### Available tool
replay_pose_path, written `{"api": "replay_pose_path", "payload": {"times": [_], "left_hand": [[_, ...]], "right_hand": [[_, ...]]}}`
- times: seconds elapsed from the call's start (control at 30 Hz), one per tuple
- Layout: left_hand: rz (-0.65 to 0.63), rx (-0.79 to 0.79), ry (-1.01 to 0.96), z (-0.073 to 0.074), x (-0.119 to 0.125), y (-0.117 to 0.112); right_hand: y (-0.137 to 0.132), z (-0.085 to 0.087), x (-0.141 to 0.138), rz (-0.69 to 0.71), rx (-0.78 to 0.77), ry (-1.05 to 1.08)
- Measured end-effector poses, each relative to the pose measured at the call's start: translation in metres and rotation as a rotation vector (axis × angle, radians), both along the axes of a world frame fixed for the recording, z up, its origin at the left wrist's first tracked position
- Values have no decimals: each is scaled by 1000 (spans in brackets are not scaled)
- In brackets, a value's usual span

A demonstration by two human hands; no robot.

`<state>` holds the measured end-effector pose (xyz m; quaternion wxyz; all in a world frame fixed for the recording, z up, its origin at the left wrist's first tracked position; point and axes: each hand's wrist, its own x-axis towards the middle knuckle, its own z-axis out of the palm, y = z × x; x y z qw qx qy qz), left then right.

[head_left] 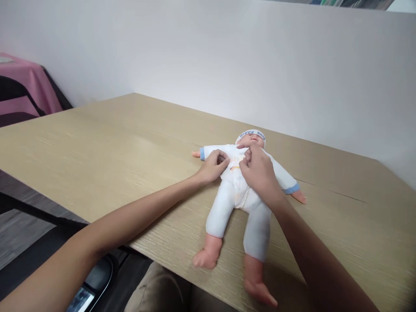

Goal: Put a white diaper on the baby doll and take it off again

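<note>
A baby doll (256, 236) in a white suit with blue cuffs and a lettered white cap lies on its back on the table, feet toward me. Around its hips is a white diaper (240, 190) with a small orange and yellow mark at the front waist. At the diaper's upper edge, on the left side of the doll's belly, my left hand (212, 166) is closed in a pinch. My right hand (260, 171) is over the doll's chest and belly, its index finger stretched toward the chin. Its thumb and other fingers are curled together; what lies between them is hidden.
The wooden table (107, 143) has a thin seam running across it and meets a white partition (208, 60) at the back. A dark chair (39, 260) stands at the lower left. Farther left is a pink cloth (35, 82) behind another black chair (13, 89).
</note>
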<state>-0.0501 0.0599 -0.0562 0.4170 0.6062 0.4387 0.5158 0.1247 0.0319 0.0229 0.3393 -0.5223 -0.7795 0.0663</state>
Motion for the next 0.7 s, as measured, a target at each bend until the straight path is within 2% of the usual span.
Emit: {"api": "replay_pose_path", "payload": {"times": [0.1,0.17,0.23,0.3,0.37,0.4,0.5,0.6,0.7], "left_hand": [[118,41,3,14,-5,-24],[83,156,33,28,-11,-49],[-99,273,120,42,-19,-76],[-329,357,297,51,-27,-98],[-495,412,512,53,-32,-111],[-533,423,597,51,-34,-114],[-531,391,715,43,-37,-111],[-434,367,769,37,-34,-103],[-345,356,778,34,-28,-99]], "right_hand": [[-20,8,5,15,135,2],[-50,13,8,49,134,49],[-86,12,14,110,22,96],[-120,4,22,180,-126,81],[-143,-9,34,225,-220,23],[-148,-16,40,230,-235,-10],[-144,-35,58,132,-195,-87],[-126,-47,69,-14,-148,-95],[-115,-53,71,-50,-92,-105]]}}
